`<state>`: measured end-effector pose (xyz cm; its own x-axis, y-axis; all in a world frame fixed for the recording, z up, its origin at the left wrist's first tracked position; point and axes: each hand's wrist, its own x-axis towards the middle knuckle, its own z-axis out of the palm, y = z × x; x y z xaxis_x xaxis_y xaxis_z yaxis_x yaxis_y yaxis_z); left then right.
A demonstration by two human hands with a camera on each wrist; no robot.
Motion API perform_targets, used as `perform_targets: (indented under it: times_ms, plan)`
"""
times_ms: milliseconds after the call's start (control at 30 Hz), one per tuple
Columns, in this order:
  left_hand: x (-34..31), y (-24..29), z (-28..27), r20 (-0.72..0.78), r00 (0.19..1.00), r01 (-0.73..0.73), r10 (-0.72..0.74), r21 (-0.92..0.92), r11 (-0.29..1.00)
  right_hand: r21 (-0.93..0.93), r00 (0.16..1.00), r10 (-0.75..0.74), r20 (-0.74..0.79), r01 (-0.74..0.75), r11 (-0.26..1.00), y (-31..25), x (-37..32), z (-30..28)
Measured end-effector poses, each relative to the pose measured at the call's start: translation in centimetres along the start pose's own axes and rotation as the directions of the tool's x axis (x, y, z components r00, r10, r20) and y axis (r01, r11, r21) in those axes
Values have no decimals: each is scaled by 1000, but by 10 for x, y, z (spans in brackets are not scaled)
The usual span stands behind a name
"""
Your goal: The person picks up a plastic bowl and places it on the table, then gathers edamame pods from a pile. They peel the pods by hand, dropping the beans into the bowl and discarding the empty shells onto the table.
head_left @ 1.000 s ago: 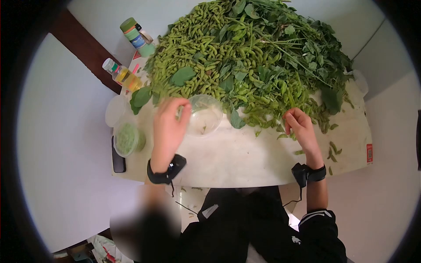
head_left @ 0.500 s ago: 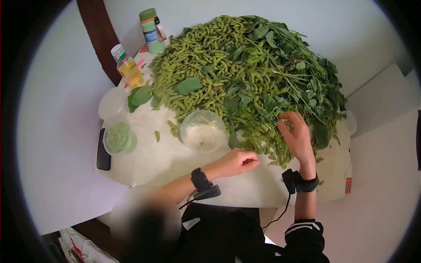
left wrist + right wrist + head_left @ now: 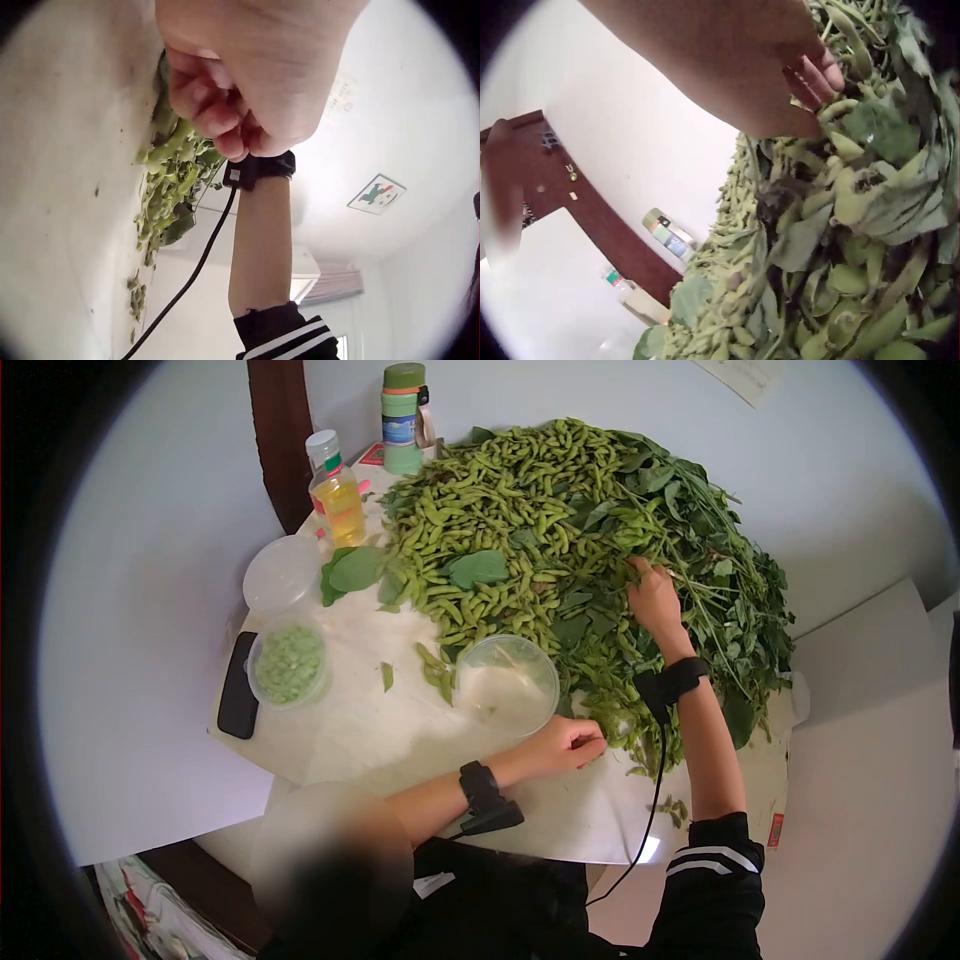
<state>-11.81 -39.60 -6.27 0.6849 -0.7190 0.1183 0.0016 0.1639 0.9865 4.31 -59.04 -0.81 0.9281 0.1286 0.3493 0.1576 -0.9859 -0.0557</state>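
A broad heap of green soybean pods [image 3: 500, 510] with leaves and stalks covers the back of the table. My right hand [image 3: 655, 600] reaches into its middle, fingers bent down among pods and leaves. In the right wrist view the fingertips [image 3: 821, 81] sit right by a pod, and I cannot tell whether they pinch it. My left hand [image 3: 562, 748] rests on the tabletop in front of the heap, its fingers loosely curled and nothing visible in them. Just behind it stands a clear plastic bowl [image 3: 507, 685] with a few small bits in the bottom.
At the left stands a clear tub of shelled beans [image 3: 290, 665], beside a black phone [image 3: 238, 685] and a clear lid [image 3: 282, 575]. An oil bottle [image 3: 338, 495] and a green flask [image 3: 402, 425] stand behind. A black cable [image 3: 655, 800] hangs from the right wrist.
My left hand has moved from beside the bowl's left to the tabletop in front of it. My right hand has gone from the heap's near edge deeper into it. The view has shifted.
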Motion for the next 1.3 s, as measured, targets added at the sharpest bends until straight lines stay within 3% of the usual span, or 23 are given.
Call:
perform_targets:
  times_ms: [33,100,233,300,433,567,633,767,833,867,900,1033,1100,1167,1233,1267,1300]
  plan:
    - [0,0,-1,-6,1000,0,0,-2,1000,1,1000,-5,3,5,1000,-6,3,0]
    - [0,-1,-1,8,1000,-4,3,80,997,-39,971,218,101,-215,976,-19,9,1]
    - [-2,-1,1,-16,999,-34,36,141,990,-67,961,240,137,-233,970,-15,20,9]
    - [-2,-1,2,-16,996,-85,89,172,981,-160,977,167,130,-146,976,-14,23,7]
    - [-2,-4,2,-49,993,-97,106,166,981,-111,955,236,181,-218,970,-14,25,11]
    - [0,-9,2,-58,988,-129,143,200,971,-136,964,191,183,-168,976,-5,26,15]
    - [-2,-9,2,-66,987,-135,149,180,974,-81,990,87,107,-78,994,0,25,15]
    - [-3,-6,3,-67,985,-139,158,235,962,68,995,92,34,-94,993,0,16,0]
    - [-4,-5,3,-53,989,-124,141,243,962,32,960,238,149,-246,969,-8,12,-16]
    - [-4,-6,4,-57,988,-126,142,227,966,152,967,243,80,-252,956,-4,9,-17]
    - [-4,-5,4,-62,988,-126,142,212,969,150,965,249,80,-259,954,3,10,-18]
    - [-5,-4,4,-30,994,-99,109,237,966,272,909,316,272,-387,881,18,1,-35]
    - [-5,-2,7,-102,988,-105,116,112,988,237,875,303,378,-408,882,11,-14,-52]
    - [-3,-7,7,-57,994,-83,90,117,990,256,886,305,349,-403,879,1,-39,-66]
    - [-3,-8,8,-26,993,110,-116,-169,979,429,902,235,363,-386,817,-17,-65,-82]
    - [1,-21,7,33,996,95,-89,-300,949,433,896,244,371,-399,808,-29,-79,-91]
    - [2,-20,6,43,994,111,-103,-298,948,459,870,227,437,-433,776,-44,-92,-102]
